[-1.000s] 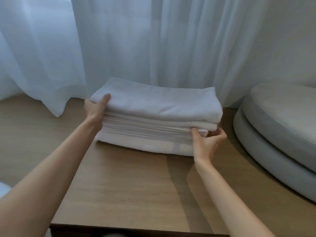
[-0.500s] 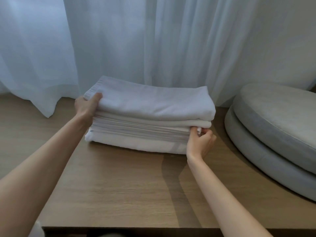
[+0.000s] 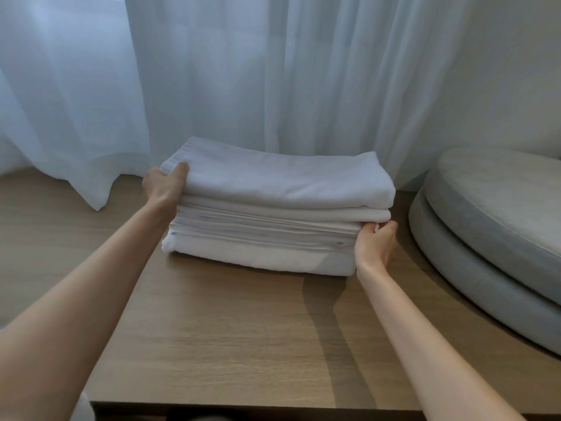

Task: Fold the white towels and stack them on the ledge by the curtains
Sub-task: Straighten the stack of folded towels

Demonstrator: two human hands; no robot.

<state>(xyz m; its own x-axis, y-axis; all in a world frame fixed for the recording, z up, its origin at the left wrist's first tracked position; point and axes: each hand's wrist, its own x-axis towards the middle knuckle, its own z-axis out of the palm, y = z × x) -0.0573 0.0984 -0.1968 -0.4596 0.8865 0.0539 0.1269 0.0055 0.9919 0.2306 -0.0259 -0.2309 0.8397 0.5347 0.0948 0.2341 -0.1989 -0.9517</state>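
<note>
Wooden ledge (image 3: 243,329) stretches away from you, with both your forearms reaching across it. Your right hand (image 3: 375,247) is at the 3 o'clock end of the stack of white towels (image 3: 273,189), its fingers (image 3: 368,230) curled and pinching a middle layer. Your left hand (image 3: 164,186) grips the 9 o'clock end, thumb pressed over the top towel's corner and the other fingers hidden behind. The stack lies flat between your hands at 12 o'clock. Grey round cushions (image 3: 501,238) sit near it at 3 o'clock, and sheer curtains (image 3: 243,71) hang just behind.

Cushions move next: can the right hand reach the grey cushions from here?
Probably yes: the right hand, pinching the towel stack, sits beside the grey cushions, only bare ledge between.
</note>
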